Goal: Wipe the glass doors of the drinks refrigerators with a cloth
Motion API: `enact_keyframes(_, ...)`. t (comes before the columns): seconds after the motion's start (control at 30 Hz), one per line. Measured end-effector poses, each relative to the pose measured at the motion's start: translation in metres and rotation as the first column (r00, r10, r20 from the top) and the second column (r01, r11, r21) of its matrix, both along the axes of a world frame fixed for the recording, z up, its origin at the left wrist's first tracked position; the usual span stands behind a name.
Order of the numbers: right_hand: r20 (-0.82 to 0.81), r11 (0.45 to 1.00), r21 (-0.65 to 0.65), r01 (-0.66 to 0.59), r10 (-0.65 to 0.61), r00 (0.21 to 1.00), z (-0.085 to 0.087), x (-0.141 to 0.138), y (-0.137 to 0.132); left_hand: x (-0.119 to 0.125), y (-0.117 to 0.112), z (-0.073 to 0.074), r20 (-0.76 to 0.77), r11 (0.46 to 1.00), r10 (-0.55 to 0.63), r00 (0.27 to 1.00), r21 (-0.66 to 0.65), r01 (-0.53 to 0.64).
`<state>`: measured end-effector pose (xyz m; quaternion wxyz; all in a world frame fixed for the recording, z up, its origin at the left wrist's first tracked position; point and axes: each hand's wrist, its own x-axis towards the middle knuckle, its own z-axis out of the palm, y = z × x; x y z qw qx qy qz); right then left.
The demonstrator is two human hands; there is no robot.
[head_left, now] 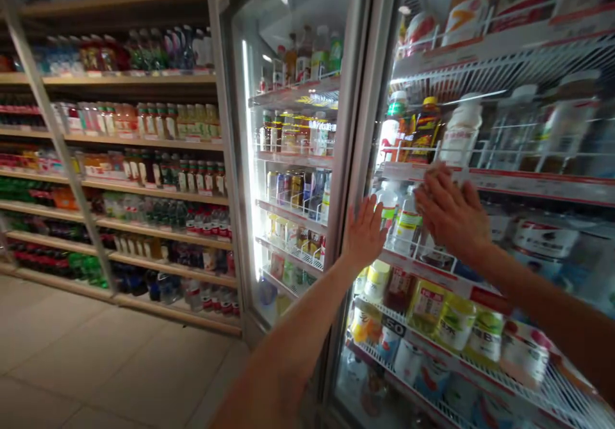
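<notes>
Visibly, left hand (364,230) was flat, fingers extended, nothing held, overlapping door frame (376,96) | right hand (451,211) was outstretched, palm bare | white bottle (460,133) stood beyond, just above right hand | door contact: couldn't tell

L hand (364,234) up, back to cam, fingers (368,211) extended. R hand (451,214) slightly higher, fingers tilted inward. Both forearms (298,333) bare, outstretched.
</notes>
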<state>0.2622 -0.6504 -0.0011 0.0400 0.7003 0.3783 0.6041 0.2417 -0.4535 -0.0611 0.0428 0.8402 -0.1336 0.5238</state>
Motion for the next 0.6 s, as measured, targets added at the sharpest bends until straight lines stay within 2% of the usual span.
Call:
enact_keyframes(0.07,-0.062,0.973,-0.210,-0.096,0.084,0.994,-0.016,-0.004,-0.004,-0.002,-0.003,-0.002,-0.024,1.000,-0.010,1.000,0.012,0.010)
enact_keyframes(0.1,-0.089,0.950,-0.281,-0.132,0.112,0.990,-0.021,-0.007,-0.009,-0.004,-0.005,-0.003,-0.037,1.000,-0.014,0.999,0.018,0.014)
enact_keyframes(0.13,-0.089,0.945,-0.294,-0.147,0.125,0.988,-0.022,-0.009,-0.015,-0.005,-0.007,-0.004,-0.047,1.000,-0.017,0.999,0.021,0.018)
enact_keyframes(0.17,-0.068,0.963,-0.234,-0.130,0.117,0.991,-0.019,-0.011,-0.022,-0.006,-0.010,-0.005,-0.052,1.000,-0.021,0.998,0.022,0.022)
enact_keyframes(0.23,-0.019,0.999,0.012,-0.035,0.035,0.999,-0.009,-0.014,-0.039,-0.009,-0.017,-0.007,-0.050,0.999,-0.030,0.998,0.027,0.031)
enact_keyframes(0.27,-0.019,0.991,0.133,0.012,-0.009,1.000,-0.006,-0.016,-0.047,-0.010,-0.021,-0.007,-0.048,0.999,-0.033,0.998,0.034,0.035)
enact_keyframes(0.3,-0.025,0.980,0.199,0.033,-0.029,0.999,-0.006,-0.017,-0.054,-0.012,-0.026,-0.007,-0.049,0.998,-0.035,0.998,0.045,0.037)
enact_keyframes(0.33,-0.029,0.982,0.189,0.024,-0.019,0.999,-0.009,-0.019,-0.061,-0.013,-0.032,-0.008,-0.055,0.997,-0.038,0.998,0.064,0.041)
enact_keyframes(0.4,-0.031,0.999,-0.021,-0.049,0.048,0.998,-0.023,-0.023,-0.075,-0.017,-0.045,-0.008,-0.071,0.994,-0.038,0.997,0.102,0.045)
enact_keyframes(0.47,-0.027,0.972,-0.214,-0.096,0.092,0.995,-0.035,-0.027,-0.089,-0.020,-0.058,-0.010,-0.069,0.990,-0.043,0.997,0.132,0.052)
enact_keyframes(0.5,-0.028,0.976,-0.207,-0.073,0.069,0.997,-0.038,-0.030,-0.097,-0.021,-0.065,-0.012,-0.059,0.988,-0.051,0.997,0.144,0.059)
enact_keyframes(0.53,-0.029,0.991,-0.129,-0.020,0.016,0.999,-0.039,-0.034,-0.106,-0.022,-0.072,-0.014,-0.045,0.986,-0.061,0.997,0.151,0.067)
enact_keyframes(0.6,-0.018,0.988,0.112,0.108,-0.107,0.994,-0.037,-0.042,-0.125,-0.023,-0.087,-0.019,-0.010,0.982,-0.094,0.996,0.161,0.094)
